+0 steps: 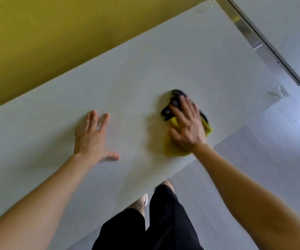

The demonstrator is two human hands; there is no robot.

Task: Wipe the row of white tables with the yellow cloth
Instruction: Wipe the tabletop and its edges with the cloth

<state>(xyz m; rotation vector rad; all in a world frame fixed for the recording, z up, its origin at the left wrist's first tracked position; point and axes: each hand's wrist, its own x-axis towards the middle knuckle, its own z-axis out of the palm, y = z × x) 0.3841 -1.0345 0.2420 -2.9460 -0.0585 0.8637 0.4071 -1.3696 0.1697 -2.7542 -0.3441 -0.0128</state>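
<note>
Your black shorts (163, 222) stand at the near edge of the white table (145, 69). Your left hand (91, 136) lies flat on it, fingers spread, holding nothing; your right hand (187, 127) presses the yellow cloth (173, 150) down with straight fingers, near the table's right end. Judged progress: 1 table underway; the rest of the row cannot be assessed.

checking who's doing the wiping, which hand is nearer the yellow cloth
Right. The right hand presses flat on the yellow cloth; the left hand rests on the white table, apart from it, to its left.
</note>
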